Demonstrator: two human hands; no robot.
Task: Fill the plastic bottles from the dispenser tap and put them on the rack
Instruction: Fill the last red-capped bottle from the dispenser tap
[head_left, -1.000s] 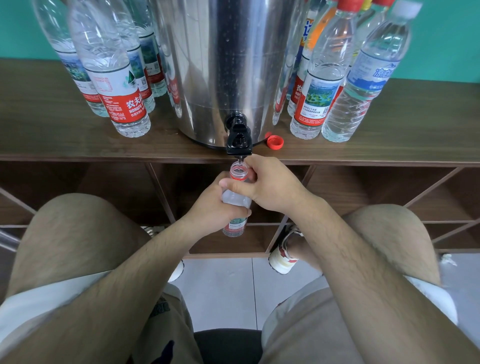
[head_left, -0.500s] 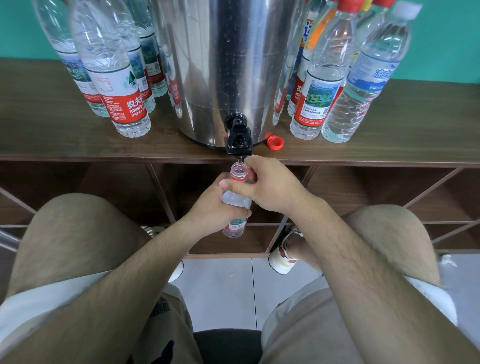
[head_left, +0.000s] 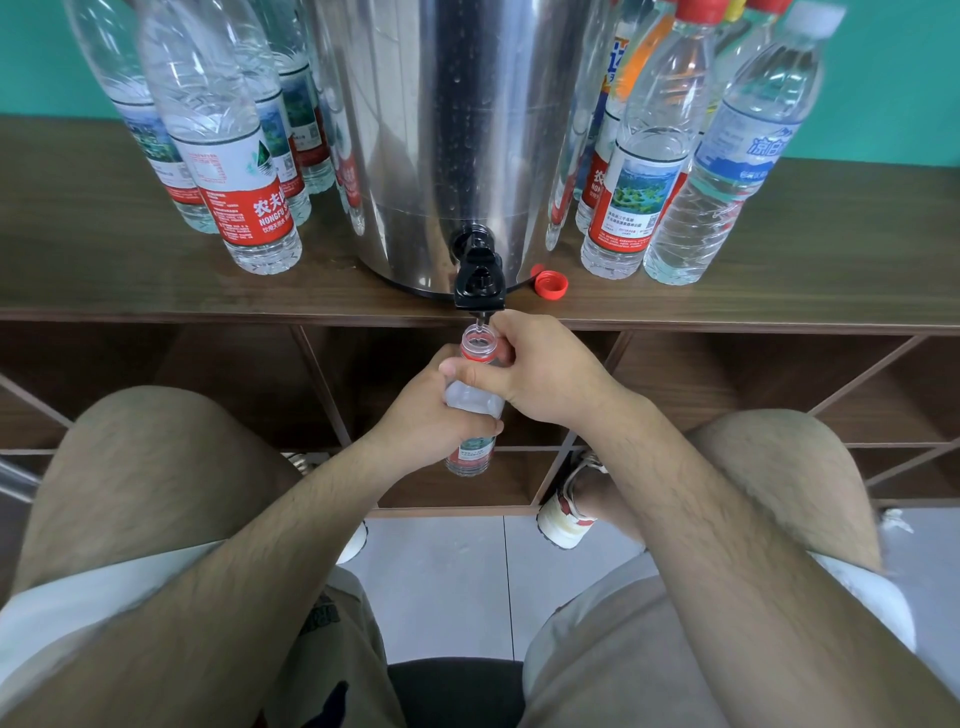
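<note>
small plastic bottle (head_left: 471, 404) is held upright directly under the tap (head_left: 479, 283), its open mouth just below the spout, red neck ring showing. left hand (head_left: 431, 421) is wrapped round the bottle body below the tap, fingers curled to the far side, label end left sticking out under the hand. right hand (head_left: 545, 374) is closed on the bottle's shoulder and neck, just below-right of the tap, thumb laid across the front. flow from the spout can't be made out. loose red cap (head_left: 550, 285) is seen lying on the shelf top (head_left: 104, 270) just right of the tap. steel dispenser (head_left: 452, 130) is set behind the tap. left bottle group (head_left: 234, 171) and right bottle group (head_left: 644, 171) are stood either side of the tap, further back.
</note>
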